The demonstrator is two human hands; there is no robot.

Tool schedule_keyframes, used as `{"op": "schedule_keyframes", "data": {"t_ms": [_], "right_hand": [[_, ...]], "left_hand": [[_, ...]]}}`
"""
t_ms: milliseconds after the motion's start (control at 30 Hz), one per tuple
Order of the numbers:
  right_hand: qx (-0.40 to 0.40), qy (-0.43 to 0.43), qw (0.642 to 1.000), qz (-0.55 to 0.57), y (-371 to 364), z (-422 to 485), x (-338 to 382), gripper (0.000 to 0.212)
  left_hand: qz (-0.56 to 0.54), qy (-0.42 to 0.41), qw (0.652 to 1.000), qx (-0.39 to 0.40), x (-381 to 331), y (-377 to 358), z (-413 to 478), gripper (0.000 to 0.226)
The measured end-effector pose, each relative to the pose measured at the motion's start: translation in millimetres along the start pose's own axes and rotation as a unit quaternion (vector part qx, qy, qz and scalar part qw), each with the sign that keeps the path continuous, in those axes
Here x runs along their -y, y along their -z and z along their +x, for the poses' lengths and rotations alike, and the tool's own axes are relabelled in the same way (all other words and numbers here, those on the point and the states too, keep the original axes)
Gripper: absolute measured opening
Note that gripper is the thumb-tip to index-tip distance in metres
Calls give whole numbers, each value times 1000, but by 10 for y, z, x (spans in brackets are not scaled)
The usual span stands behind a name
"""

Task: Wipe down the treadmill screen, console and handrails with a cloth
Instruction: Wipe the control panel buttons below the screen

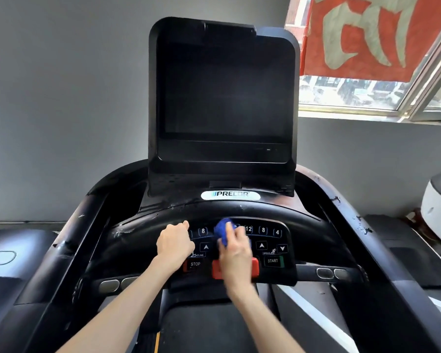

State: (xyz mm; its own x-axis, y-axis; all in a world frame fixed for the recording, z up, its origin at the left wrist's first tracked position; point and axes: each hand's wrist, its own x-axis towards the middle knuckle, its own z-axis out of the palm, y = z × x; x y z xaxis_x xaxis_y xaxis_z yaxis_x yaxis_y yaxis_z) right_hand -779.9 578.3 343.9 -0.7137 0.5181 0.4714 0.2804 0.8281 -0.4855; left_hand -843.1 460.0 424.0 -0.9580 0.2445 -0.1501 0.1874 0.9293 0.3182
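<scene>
Two hands at lower centre: right hand (236, 253) gripping blue cloth (222, 230) against console (143, 235), left hand (175, 242) curled empty beside it. Seemingly mid-task; screen (224, 93) above, handrails (367, 250) probably pending.

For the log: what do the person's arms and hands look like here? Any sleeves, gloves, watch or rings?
Both forearms are bare to the bottom edge of the picture; no sleeve shows. The left hand and right hand wear no gloves. No watch, bracelet or ring is visible on either.
</scene>
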Motion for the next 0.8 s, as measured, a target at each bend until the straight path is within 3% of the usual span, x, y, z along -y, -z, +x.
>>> {"op": "schedule_keyframes", "data": {"t_ms": [100, 167, 333, 433, 533, 667, 733, 800], "right_hand": [[25, 117, 991, -54, -122, -141, 169, 65], [16, 139, 986, -91, -26, -63, -69, 66], [-40, -77, 991, -102, 423, 177, -717, 53], [-48, -127, 987, -81, 298, 210, -492, 52], [-14, -34, 999, -41, 14, 94, -22, 60], [53, 228, 969, -72, -150, -74, 332, 62], [62, 225, 969, -76, -31, 42, 182, 61], [39, 90, 994, -48, 117, 201, -47, 58]], "left_hand": [[33, -12, 999, -20, -2, -17, 10, 48], [34, -20, 999, -14, 33, -21, 26, 54], [-38, -14, 999, 13, 148, 3, 102, 72], [-96, -1, 995, 29, 249, 43, 125, 72], [-129, -8, 991, 25, 350, 35, 63, 73], [-222, -35, 974, 36, 507, -54, 71, 74], [-278, -42, 958, 57, 615, -72, 122, 76], [-273, -38, 960, 44, 726, -73, 147, 73]]}}
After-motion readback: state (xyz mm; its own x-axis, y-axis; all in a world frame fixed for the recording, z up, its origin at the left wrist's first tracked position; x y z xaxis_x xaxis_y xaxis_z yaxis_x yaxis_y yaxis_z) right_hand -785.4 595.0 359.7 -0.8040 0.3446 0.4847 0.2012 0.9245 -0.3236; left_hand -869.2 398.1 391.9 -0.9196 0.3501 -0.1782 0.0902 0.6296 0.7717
